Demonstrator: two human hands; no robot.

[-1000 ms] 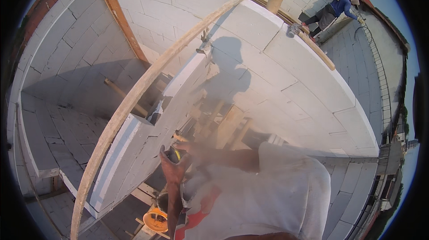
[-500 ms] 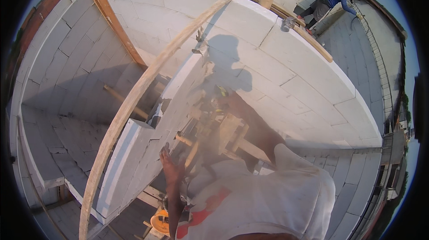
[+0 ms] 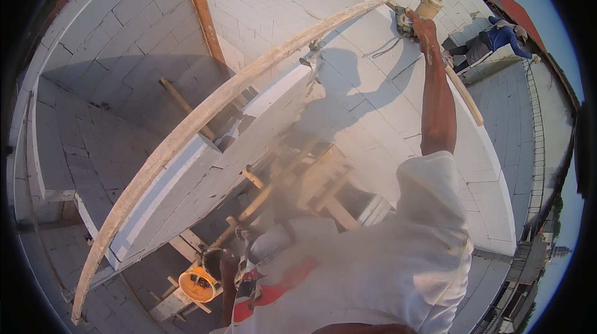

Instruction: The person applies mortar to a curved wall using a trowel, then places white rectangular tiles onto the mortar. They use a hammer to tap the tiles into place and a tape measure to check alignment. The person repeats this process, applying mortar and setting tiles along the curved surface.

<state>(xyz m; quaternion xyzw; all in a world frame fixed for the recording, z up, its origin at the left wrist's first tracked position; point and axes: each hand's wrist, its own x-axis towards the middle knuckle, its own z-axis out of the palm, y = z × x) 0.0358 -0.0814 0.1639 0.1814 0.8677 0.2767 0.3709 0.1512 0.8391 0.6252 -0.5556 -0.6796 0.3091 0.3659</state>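
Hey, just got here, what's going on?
The person's raised right hand grips a small grey object, too unclear to name, at the top of a white block wall. The left hand is low, near an orange bucket; its grip can't be made out. A co-worker in blue leans over, upper right.

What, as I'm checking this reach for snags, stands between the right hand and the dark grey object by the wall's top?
Nothing visible: the right hand is on the dark grey object. The long wooden pole passes close above in the picture, and the round post shows beside the hand; neither comes between.
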